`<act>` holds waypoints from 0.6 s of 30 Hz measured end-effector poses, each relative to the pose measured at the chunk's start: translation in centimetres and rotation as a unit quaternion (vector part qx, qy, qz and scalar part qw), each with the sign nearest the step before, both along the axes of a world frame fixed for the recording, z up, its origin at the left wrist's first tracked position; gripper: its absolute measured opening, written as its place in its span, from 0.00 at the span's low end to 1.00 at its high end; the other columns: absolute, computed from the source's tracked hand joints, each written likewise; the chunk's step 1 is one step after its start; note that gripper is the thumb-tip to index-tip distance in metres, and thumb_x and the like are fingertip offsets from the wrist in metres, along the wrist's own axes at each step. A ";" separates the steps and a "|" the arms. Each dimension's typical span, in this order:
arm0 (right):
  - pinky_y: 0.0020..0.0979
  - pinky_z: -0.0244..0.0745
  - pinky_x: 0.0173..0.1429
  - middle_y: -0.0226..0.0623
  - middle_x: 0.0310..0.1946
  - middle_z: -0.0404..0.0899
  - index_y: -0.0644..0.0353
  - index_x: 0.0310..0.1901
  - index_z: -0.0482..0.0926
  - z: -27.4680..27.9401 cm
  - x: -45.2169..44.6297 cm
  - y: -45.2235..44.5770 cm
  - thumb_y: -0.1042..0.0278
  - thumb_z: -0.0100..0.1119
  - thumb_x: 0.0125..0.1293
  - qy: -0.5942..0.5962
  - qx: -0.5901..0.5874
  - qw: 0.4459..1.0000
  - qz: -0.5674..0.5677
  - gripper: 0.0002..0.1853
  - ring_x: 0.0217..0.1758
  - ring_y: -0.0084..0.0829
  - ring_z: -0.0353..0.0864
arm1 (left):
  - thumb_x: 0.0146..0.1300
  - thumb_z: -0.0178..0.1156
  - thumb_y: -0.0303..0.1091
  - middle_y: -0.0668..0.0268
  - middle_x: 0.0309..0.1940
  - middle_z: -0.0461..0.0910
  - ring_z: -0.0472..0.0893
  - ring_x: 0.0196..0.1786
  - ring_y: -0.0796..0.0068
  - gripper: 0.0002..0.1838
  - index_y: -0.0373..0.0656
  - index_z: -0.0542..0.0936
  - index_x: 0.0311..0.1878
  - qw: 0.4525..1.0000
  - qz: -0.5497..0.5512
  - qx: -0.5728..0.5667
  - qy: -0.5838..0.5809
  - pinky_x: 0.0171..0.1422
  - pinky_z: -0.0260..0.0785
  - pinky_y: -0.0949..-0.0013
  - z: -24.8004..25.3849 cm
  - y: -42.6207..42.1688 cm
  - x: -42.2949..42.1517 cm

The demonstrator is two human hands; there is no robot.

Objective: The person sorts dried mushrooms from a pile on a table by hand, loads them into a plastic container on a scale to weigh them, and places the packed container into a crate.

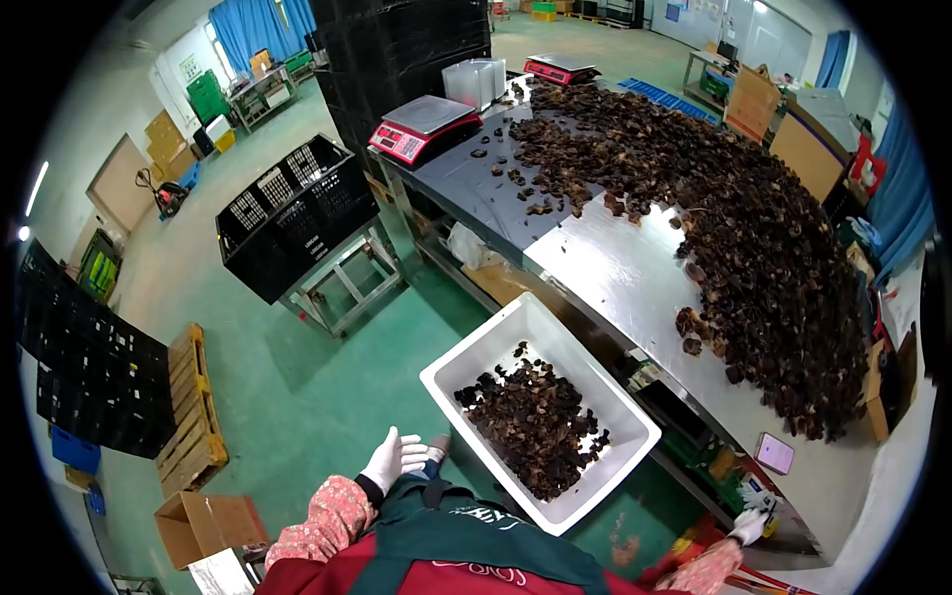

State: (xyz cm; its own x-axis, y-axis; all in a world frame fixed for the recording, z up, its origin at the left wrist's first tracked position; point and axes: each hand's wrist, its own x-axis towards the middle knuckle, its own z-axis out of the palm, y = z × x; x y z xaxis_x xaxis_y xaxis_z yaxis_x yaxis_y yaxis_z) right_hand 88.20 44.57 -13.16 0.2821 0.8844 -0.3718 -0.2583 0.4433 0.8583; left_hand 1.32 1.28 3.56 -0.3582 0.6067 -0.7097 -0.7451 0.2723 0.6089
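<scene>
My left hand (395, 456), in a white glove, is held out in the air left of the white tub with its fingers apart, holding nothing. The white tub (635, 433) holds a layer of dark brown, curled pieces (535, 426) that look like wood ear mushrooms. My right hand (750, 526), also gloved, is low at the right, by the near end of the table; its fingers are too small to make out. Close to it are a whitish crumpled item (759, 496) and, on the tabletop, a phone (774, 453).
A large heap of the same dark pieces (764, 248) covers much of the metal table (615, 260). Red scales (421, 129) and clear containers (474, 83) stand at its far end. A black crate (297, 218) sits on a metal stand; a pallet (193, 407) lies left.
</scene>
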 end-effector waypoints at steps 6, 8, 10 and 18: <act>0.42 0.65 0.56 0.31 0.46 0.77 0.49 0.43 0.80 6.5 -20.3 -11.0 0.56 0.51 0.71 0.738 0.537 0.278 -0.299 0.10 0.52 0.27 0.73 | 0.78 0.35 0.59 0.60 0.45 0.81 0.83 0.44 0.66 0.32 0.38 0.72 0.60 0.995 -0.096 0.008 0.005 0.50 0.78 0.63 -2.8 4.7 -7.0; 0.41 0.66 0.53 0.32 0.43 0.77 0.50 0.42 0.80 6.0 -27.6 -13.4 0.57 0.52 0.70 0.764 0.536 0.122 -0.337 0.10 0.48 0.28 0.73 | 0.79 0.37 0.56 0.64 0.42 0.81 0.83 0.41 0.71 0.29 0.39 0.73 0.59 0.990 -0.132 0.033 0.020 0.48 0.78 0.67 -2.7 5.8 -10.8; 0.40 0.67 0.49 0.32 0.41 0.78 0.51 0.40 0.80 5.4 -34.4 -15.8 0.57 0.52 0.70 0.769 0.516 0.020 -0.377 0.10 0.45 0.28 0.74 | 0.79 0.41 0.54 0.67 0.40 0.82 0.82 0.39 0.75 0.26 0.40 0.76 0.57 0.981 -0.174 0.019 0.082 0.45 0.78 0.70 -1.1 7.5 -14.9; 0.35 0.72 0.35 0.35 0.30 0.79 0.54 0.35 0.80 5.4 -51.6 -23.4 0.60 0.55 0.68 0.767 0.439 -0.091 -0.459 0.09 0.31 0.31 0.77 | 0.74 0.51 0.42 0.60 0.45 0.82 0.83 0.43 0.64 0.17 0.42 0.78 0.57 0.632 -0.390 0.174 0.647 0.49 0.76 0.64 8.2 9.3 -32.2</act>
